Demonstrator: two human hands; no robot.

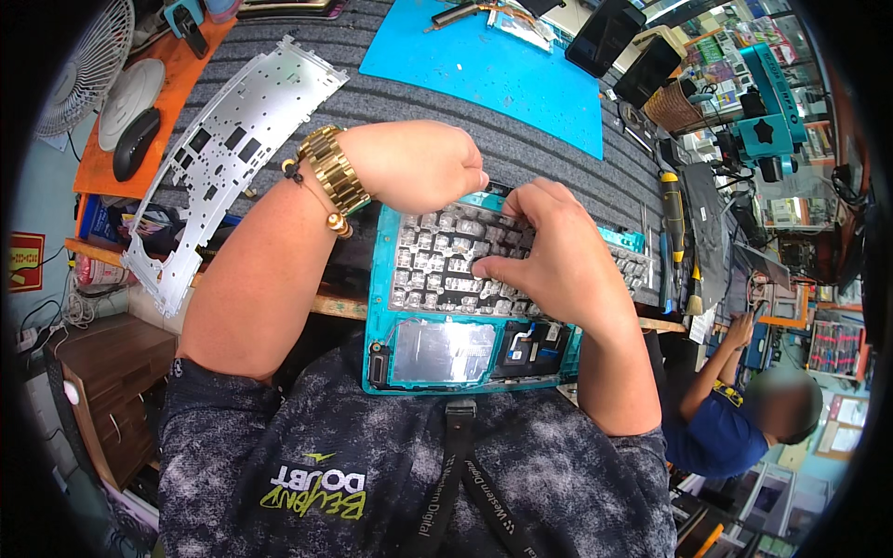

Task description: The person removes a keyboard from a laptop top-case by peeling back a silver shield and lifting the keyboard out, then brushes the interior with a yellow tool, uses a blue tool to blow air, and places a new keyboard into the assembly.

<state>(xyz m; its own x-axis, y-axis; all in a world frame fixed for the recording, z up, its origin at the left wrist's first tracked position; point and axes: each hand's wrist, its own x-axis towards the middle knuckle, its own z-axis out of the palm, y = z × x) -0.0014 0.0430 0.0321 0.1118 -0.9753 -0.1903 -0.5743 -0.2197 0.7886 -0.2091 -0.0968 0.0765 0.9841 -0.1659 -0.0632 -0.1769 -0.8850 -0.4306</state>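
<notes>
A teal laptop case (381, 307) leans over the bench's near edge against my body. Set in its upper part is a keyboard (433, 270) with clear, pale key parts facing up; a silver plate (445, 352) lies below it. My left hand (433, 172), palm down, is closed at the case's far edge; whatever its fingertips hold is hidden. On the case's right half, my right hand (558, 242) has its thumb on the keyboard and its fingers curled over the far edge. A small dark piece shows between the two hands, too small to name.
A perforated silver metal panel (233, 139) lies at left, near a black mouse (137, 144) and a fan (88, 70). Farther off are a blue mat (493, 70) and phones (605, 37). A yellow-black screwdriver (672, 219) and brush (695, 293) lie right. Another person (735, 418) sits beyond.
</notes>
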